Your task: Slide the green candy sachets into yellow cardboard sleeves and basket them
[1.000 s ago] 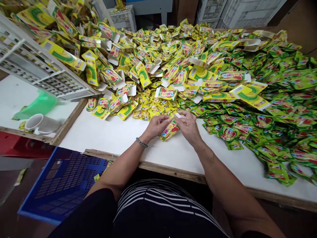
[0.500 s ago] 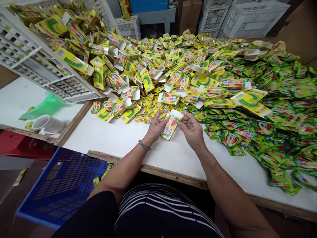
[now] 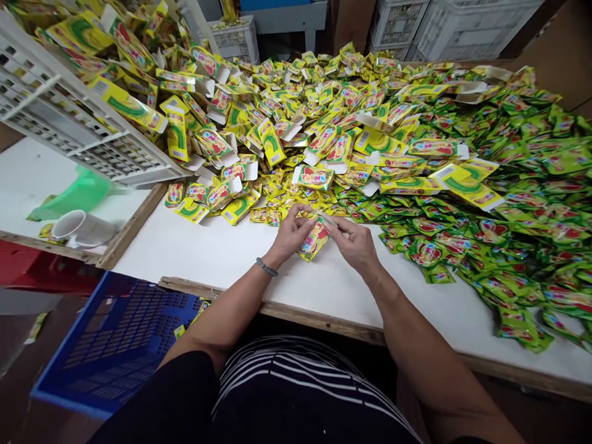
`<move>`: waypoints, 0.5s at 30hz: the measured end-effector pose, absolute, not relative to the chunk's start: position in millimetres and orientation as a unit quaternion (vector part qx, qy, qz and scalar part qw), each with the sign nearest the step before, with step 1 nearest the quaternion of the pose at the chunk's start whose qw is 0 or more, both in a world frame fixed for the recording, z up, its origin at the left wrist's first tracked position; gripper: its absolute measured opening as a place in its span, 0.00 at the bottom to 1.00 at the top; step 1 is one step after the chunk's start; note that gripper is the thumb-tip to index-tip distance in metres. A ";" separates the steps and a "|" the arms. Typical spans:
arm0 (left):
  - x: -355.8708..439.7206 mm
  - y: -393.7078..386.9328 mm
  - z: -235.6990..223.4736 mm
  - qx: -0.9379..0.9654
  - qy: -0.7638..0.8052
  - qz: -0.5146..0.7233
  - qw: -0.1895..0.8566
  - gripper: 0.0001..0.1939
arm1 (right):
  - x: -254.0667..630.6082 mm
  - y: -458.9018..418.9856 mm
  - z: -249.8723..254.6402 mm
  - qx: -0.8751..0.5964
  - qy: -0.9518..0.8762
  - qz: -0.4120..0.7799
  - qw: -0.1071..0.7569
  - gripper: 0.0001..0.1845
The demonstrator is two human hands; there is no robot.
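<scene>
Both my hands hold one small yellow carton [image 3: 315,239] just above the white table [image 3: 208,253]. My left hand [image 3: 292,234] grips its left side, fingers curled. My right hand [image 3: 352,242] pinches the carton's top flap between thumb and fingers. Right behind the hands lies a big heap of yellow cartons [image 3: 277,135] with open white flaps. To the right spreads a heap of green sachets [image 3: 518,203].
A white plastic crate [image 3: 69,132] lies tipped at the left with cartons spilling out. A green scoop [image 3: 74,194] and a white cup [image 3: 81,228] rest on a lower white surface. A blue crate [image 3: 115,339] stands on the floor at my left. White crates [image 3: 462,24] stand behind the table.
The carton's white top flap, standing open half a second ago, is now folded down under my right fingers. Both hands stayed in the same place.
</scene>
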State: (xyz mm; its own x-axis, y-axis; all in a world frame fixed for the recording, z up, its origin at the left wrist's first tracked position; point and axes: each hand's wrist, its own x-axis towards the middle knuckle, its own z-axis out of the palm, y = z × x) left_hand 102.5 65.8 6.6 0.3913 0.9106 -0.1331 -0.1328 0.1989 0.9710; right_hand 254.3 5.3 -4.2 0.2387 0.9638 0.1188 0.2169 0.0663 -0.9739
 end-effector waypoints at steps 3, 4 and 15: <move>100.2 65.7 6.4 0.522 0.364 0.377 0.673 0.28 | 254.2 4.0 0.4 -0.585 -0.518 0.338 0.526 0.19; 99.4 65.7 6.6 0.531 0.364 0.375 0.667 0.28 | 254.3 4.6 0.3 -0.582 -0.513 0.344 0.529 0.19; 96.0 69.2 7.9 0.591 0.348 0.347 0.639 0.28 | 259.9 13.6 -11.5 -0.533 -0.357 0.484 0.595 0.19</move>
State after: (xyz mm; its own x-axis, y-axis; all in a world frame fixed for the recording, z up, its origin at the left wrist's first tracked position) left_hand 96.0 69.2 7.9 0.5172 0.8551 -0.0351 -0.0318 0.0601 0.9977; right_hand 259.9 13.6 -11.5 0.2764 0.9567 -0.0911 -0.1943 -0.0372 -0.9802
